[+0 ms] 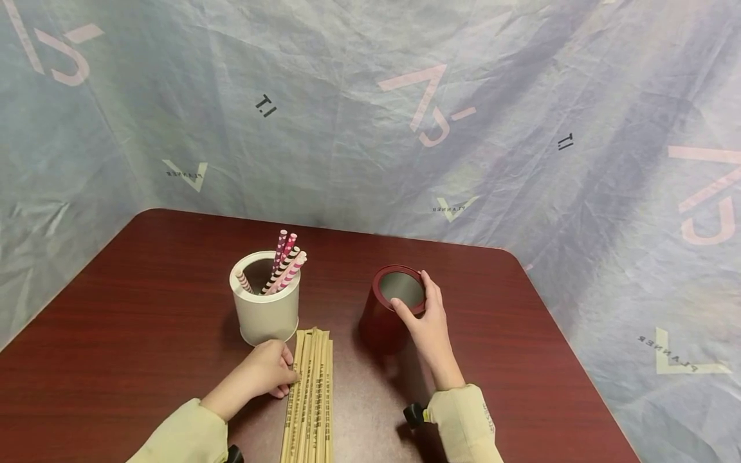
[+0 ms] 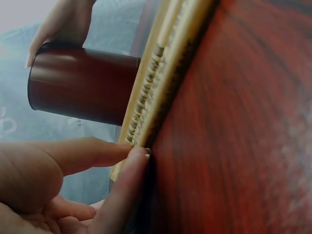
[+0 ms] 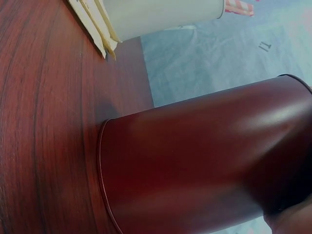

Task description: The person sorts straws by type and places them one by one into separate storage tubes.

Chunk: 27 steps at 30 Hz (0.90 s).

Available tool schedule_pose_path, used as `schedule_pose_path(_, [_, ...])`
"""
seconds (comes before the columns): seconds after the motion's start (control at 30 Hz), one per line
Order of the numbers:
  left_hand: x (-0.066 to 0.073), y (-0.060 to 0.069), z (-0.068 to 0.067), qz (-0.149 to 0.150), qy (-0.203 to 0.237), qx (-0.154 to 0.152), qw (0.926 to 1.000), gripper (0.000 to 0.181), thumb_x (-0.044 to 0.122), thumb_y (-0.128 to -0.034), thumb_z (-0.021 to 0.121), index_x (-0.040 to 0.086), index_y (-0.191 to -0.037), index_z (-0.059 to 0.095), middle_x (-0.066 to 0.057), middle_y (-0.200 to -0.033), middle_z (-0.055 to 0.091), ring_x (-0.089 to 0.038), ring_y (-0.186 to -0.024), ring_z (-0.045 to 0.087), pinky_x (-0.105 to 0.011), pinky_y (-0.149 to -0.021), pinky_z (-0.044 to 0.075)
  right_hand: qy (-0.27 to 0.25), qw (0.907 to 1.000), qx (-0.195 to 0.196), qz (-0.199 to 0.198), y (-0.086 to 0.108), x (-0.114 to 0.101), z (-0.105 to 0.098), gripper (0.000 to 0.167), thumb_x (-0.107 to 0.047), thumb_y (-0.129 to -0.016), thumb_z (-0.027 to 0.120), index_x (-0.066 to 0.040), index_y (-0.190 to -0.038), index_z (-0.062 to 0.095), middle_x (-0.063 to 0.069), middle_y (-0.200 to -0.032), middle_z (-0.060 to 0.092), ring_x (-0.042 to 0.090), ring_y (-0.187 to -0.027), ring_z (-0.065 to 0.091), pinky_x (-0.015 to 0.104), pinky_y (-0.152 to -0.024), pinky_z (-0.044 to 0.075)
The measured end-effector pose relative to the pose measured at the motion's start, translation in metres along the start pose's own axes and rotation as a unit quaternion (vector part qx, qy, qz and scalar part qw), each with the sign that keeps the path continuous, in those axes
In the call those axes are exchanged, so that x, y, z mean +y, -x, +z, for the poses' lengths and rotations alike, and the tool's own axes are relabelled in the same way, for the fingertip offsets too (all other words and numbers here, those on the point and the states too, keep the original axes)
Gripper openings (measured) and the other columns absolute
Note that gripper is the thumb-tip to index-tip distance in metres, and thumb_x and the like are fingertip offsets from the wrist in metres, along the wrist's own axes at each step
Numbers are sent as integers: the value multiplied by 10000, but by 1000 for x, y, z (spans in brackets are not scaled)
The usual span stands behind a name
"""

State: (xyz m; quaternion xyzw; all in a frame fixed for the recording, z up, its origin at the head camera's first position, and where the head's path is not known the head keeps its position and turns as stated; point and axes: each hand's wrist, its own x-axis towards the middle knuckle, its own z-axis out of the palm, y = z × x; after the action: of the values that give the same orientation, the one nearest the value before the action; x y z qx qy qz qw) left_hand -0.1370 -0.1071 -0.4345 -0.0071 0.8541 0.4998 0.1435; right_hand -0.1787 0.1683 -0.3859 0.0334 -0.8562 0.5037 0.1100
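Several long paper-wrapped sticks point(image 1: 312, 392) with dark print lie side by side on the table. The left hand point(image 1: 263, 373) pinches the outermost one on their left edge; in the left wrist view its thumb and finger point(image 2: 131, 165) meet at the wrapper point(image 2: 146, 92). Right of the sticks stands a dark red cylindrical can point(image 1: 384, 321), its top open and no contents visible. The right hand point(image 1: 431, 328) grips that can near the rim, thumb on the near side and fingers on the right side. The can's smooth wall point(image 3: 195, 161) fills much of the right wrist view.
A white can point(image 1: 267, 318) holding several patterned paper straws point(image 1: 283, 267) stands behind the left hand, close to the sticks' far ends. The dark red wooden table point(image 1: 173, 283) ends at a hanging printed cloth point(image 1: 324, 141) at the back and sides.
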Motion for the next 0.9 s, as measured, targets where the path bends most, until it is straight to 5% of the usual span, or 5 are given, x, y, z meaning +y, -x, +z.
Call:
schedule_pose_path(0.6, [6,0,6,120,-794,336,9962,236,-18,-740,728,16,-686,501,-77,-512,573,-86,-378,546,-249,-421,498,-73,10000,4,-25,-1,3,1,797,-341,-911,661,-184,-1547,209,64,-1570,273,263,-1352,403,482,-1032,416])
schedule_pose_path(0.9, [8,-1,9,103,-787,251,9965,270,-7,-751,745,25,-623,509,-50,-446,573,-58,-344,527,-233,-408,487,-101,9999,5,-8,-1,2,1,790,-352,-913,657,-194,-1546,212,52,-1570,276,249,-1352,401,472,-1038,410])
